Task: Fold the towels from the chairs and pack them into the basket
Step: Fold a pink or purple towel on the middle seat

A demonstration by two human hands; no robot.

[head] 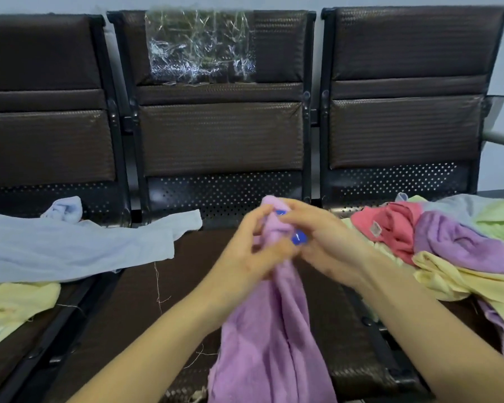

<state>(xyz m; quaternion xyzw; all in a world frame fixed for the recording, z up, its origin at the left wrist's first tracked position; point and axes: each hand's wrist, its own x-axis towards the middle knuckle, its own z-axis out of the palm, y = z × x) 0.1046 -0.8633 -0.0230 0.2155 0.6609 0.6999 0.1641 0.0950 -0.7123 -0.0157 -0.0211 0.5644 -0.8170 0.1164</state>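
Centre frame: left hand (253,248) and right hand (323,242) both pinch the bunched top of a lilac towel (271,330) hanging over the middle chair (221,135). Blue towel (70,245) left; mixed towel heap (437,242) right.

Fuzzy matt terry cloth in the purple towel (271,330) — chairs (221,135) padded in woven-textured, faintly glossy brown upholstery on perforated black metal.

Single head-worn view, forward and down, close over the middle chair (221,135) seat.
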